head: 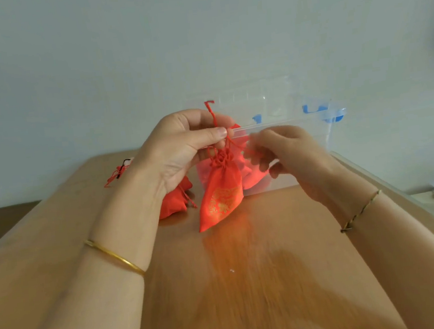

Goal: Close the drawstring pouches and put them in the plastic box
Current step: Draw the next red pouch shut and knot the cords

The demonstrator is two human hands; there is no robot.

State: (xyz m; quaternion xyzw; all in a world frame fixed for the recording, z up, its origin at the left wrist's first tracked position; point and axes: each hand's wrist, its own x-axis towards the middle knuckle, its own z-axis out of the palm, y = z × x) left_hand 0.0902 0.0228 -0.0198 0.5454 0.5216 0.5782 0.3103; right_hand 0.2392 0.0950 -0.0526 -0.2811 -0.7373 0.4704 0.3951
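At frame centre, your left hand [182,146] pinches the drawstring [212,114] so the red pouch [221,198] hangs neck-up, cinched, before the plastic box [286,122]; whether your blurred right hand [289,154] grips anything cannot be determined.

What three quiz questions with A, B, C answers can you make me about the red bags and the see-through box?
1. Where is the clear plastic box? A on the floor; B on the wooden table, behind the held pouch; C on a lap.
2. What colour is the held pouch's print? A gold; B blue; C green.
3. What does the left hand do? A lies flat; B holds a lid; C pinches the drawstring.
Answers: 1 B, it stands on the table beyond the pouch. 2 A, gold pattern on red cloth. 3 C, thumb and finger pinch the cord.
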